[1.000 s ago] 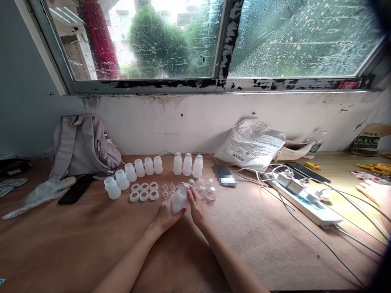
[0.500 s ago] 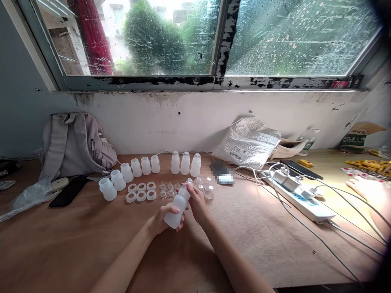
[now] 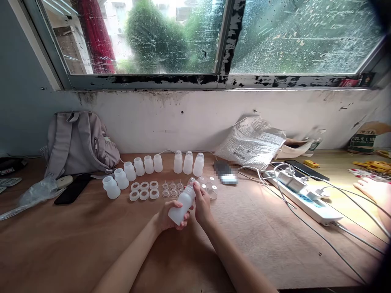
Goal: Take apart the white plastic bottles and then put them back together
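Observation:
A frosted white baby bottle (image 3: 181, 206) is held tilted above the table, its top toward the upper right. My left hand (image 3: 170, 215) wraps round its body. The fingers of my right hand (image 3: 201, 201) are closed on its collar and cap end. Behind my hands lie white collar rings (image 3: 144, 194), clear teats (image 3: 173, 188) and clear domed caps (image 3: 212, 191), partly hidden by my right hand. Several open bottle bodies (image 3: 121, 179) form a curved row at the left. Three capped bottles (image 3: 187, 163) stand upright farther back.
A grey backpack (image 3: 81, 142), a black phone (image 3: 72, 189) and a plastic bag (image 3: 36, 195) lie at the left. A silver padded bag (image 3: 253, 142) leans on the wall. A power strip (image 3: 308, 201) with looping cables lies at the right, near another person's hand (image 3: 371, 189).
The view has shifted slightly, so everything sits a little farther right. Both hands keep hold of the bottle, and the fingers of my right hand have shifted slightly at its top.

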`<state>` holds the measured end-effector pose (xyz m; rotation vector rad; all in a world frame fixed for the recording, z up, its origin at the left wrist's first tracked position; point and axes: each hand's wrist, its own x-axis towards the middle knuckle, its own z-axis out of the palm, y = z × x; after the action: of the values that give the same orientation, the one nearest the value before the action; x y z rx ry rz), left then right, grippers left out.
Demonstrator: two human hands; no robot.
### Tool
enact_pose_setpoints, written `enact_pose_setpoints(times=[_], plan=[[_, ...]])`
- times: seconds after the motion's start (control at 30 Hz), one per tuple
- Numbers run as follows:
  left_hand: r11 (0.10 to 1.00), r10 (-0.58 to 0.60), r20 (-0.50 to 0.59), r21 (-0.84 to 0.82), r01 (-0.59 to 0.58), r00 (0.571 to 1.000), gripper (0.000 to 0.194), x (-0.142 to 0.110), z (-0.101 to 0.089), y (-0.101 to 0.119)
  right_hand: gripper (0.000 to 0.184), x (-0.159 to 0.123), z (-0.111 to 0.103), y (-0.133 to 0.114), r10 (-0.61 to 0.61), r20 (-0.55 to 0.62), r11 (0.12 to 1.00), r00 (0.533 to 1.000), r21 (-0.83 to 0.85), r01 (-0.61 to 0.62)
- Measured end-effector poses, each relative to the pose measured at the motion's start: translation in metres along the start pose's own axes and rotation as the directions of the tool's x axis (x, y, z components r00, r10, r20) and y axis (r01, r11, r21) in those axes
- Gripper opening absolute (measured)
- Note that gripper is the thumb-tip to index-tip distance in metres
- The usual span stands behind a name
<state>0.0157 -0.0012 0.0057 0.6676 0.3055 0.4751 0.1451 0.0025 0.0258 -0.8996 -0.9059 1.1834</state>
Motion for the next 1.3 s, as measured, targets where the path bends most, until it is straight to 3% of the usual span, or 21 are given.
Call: enact_pose_setpoints(times=[0.1, 0.23, 0.3, 0.43, 0.5, 0.63, 0.7, 0.83, 1.03, 1.17, 1.23, 1.3], plan=[[0.997, -0.005, -0.056, 0.081, 0.01, 0.998, 0.042, -0.001, 0.005, 0.001, 0.035, 0.001, -0.003, 0.006, -0.025, -0.027, 0.999, 0.999, -0.033, 0.024], [0.96, 0.088, -0.145, 0.277, -0.044, 0.985, 0.038, 0.0, 0.006, 0.001, 0.033, 0.005, -0.006, 0.009, -0.039, -0.052, 0.996, 0.998, -0.085, 0.034], [0.932, 0.104, -0.157, 0.361, -0.041, 0.982, 0.037, -0.001, 0.004, 0.0, 0.031, 0.011, -0.011, 0.006, -0.09, -0.133, 0.99, 0.987, -0.123, 0.073], [0.882, -0.035, -0.116, 0.463, 0.085, 0.993, 0.034, -0.012, 0.0, -0.002, 0.037, 0.027, -0.028, -0.004, -0.26, -0.365, 0.948, 0.894, -0.274, 0.164], [0.898, -0.048, -0.082, 0.434, 0.078, 0.996, 0.036, -0.018, -0.001, -0.001, 0.043, 0.032, -0.036, -0.008, -0.34, -0.308, 0.888, 0.888, -0.417, 0.196], [0.96, 0.162, -0.069, 0.243, -0.141, 0.984, 0.042, -0.024, 0.0, 0.005, 0.043, 0.031, -0.039, -0.007, -0.415, -0.091, 0.618, 0.905, -0.759, 0.206], [0.951, 0.28, -0.122, 0.17, -0.257, 0.952, 0.041, -0.024, -0.001, 0.009, 0.043, 0.027, -0.037, -0.007, -0.364, -0.003, 0.465, 0.932, -0.867, 0.179], [0.916, 0.397, -0.231, 0.159, -0.368, 0.888, 0.035, -0.025, -0.004, 0.015, 0.043, 0.017, -0.033, -0.008, -0.083, 0.139, 0.277, 0.987, -0.948, 0.157], [0.915, 0.4, -0.3, 0.186, -0.358, 0.866, 0.039, -0.024, -0.002, 0.014, 0.044, 0.009, -0.03, -0.011, 0.136, 0.093, 0.062, 0.986, -0.994, 0.085], [0.891, 0.423, -0.302, 0.309, -0.332, 0.854, 0.039, -0.021, 0.004, 0.01, 0.047, 0.009, -0.029, -0.013, 0.106, 0.059, 0.036, 0.993, -0.998, 0.055], [0.844, 0.472, -0.316, 0.432, -0.318, 0.823, 0.035, -0.019, 0.007, 0.008, 0.042, 0.009, -0.026, -0.014, -0.05, 0.07, 0.095, 0.996, -0.993, 0.074], [0.761, 0.551, -0.342, 0.58, -0.29, 0.761, 0.03, -0.017, 0.01, 0.006, 0.032, 0.008, -0.023, -0.015, -0.265, 0.095, 0.223, 0.959, -0.962, 0.157]])
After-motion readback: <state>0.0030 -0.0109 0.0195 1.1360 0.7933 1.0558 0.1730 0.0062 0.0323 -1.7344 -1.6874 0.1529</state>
